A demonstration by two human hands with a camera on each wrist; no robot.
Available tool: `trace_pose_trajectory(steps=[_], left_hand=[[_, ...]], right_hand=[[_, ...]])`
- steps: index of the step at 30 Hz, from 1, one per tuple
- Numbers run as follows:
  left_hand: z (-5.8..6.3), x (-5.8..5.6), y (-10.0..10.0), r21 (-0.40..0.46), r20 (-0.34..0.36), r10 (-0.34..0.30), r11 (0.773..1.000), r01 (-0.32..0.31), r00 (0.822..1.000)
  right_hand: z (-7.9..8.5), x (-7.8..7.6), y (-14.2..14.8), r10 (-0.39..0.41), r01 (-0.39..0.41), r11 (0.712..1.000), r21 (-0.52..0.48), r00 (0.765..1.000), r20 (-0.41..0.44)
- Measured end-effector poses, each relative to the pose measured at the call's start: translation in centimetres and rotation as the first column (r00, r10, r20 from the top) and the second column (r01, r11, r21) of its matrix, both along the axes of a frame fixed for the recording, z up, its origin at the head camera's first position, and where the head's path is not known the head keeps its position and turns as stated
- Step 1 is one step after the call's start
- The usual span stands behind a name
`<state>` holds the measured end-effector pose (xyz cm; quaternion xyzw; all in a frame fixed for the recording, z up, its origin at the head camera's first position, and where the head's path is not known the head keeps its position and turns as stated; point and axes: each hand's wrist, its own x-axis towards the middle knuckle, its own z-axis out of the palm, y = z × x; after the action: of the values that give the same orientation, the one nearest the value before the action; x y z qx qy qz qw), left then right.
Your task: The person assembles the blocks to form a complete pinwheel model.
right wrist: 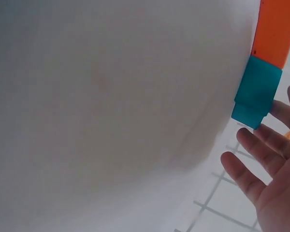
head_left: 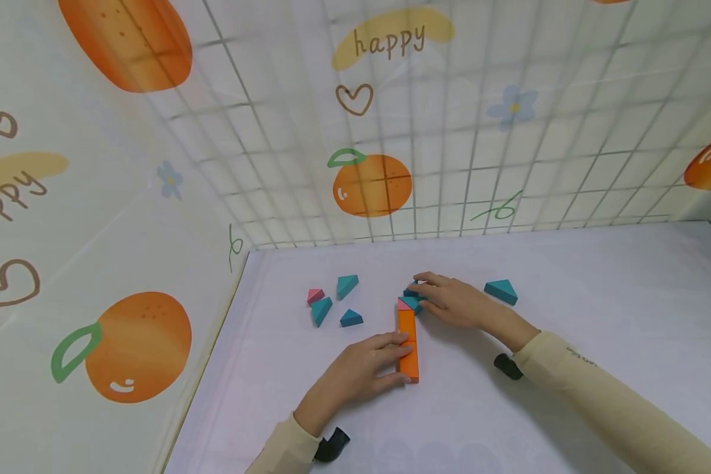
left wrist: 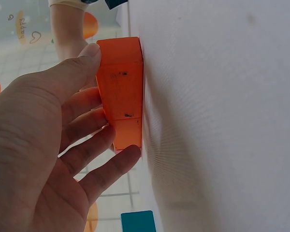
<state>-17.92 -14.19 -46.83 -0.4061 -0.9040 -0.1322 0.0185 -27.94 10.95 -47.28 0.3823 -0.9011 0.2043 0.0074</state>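
Two orange blocks [head_left: 407, 322] lie end to end in a column on the table. My left hand [head_left: 360, 366] rests along their left side, fingertips on the top and thumb at the near end; the left wrist view shows these fingers fairly straight against the orange side [left wrist: 120, 89]. At the column's far end sit a small pink triangular block [head_left: 403, 305] and a teal triangular block [head_left: 412, 302]. Another teal block [head_left: 411, 290] lies just beyond, partly covered by fingers. My right hand [head_left: 459, 303] reaches these teal pieces [right wrist: 259, 83] from the right, fingers spread and nearly straight.
Left of the column lie a pink block [head_left: 315, 296] and several teal triangular blocks [head_left: 347, 286]. One more teal block [head_left: 501, 291] lies to the right, beyond my right forearm. A fruit-printed curtain [head_left: 284, 164] borders the table [head_left: 598, 289] at the back and left.
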Motion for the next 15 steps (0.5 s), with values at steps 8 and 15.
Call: trace_pose_trajectory(steps=[8,15], left_hand=[[-0.12,-0.03,-0.02,0.017,0.007,0.000,1.000,0.000,1.000],[-0.10,-0.03,-0.05,0.012,0.020,0.004,1.000,-0.004,1.000]], right_hand=[[-0.05,0.28,-0.53,-0.003,0.003,1.000,0.031,1.000,0.001],[-0.23,0.52,-0.62,-0.003,0.003,0.999,0.035,1.000,-0.025]])
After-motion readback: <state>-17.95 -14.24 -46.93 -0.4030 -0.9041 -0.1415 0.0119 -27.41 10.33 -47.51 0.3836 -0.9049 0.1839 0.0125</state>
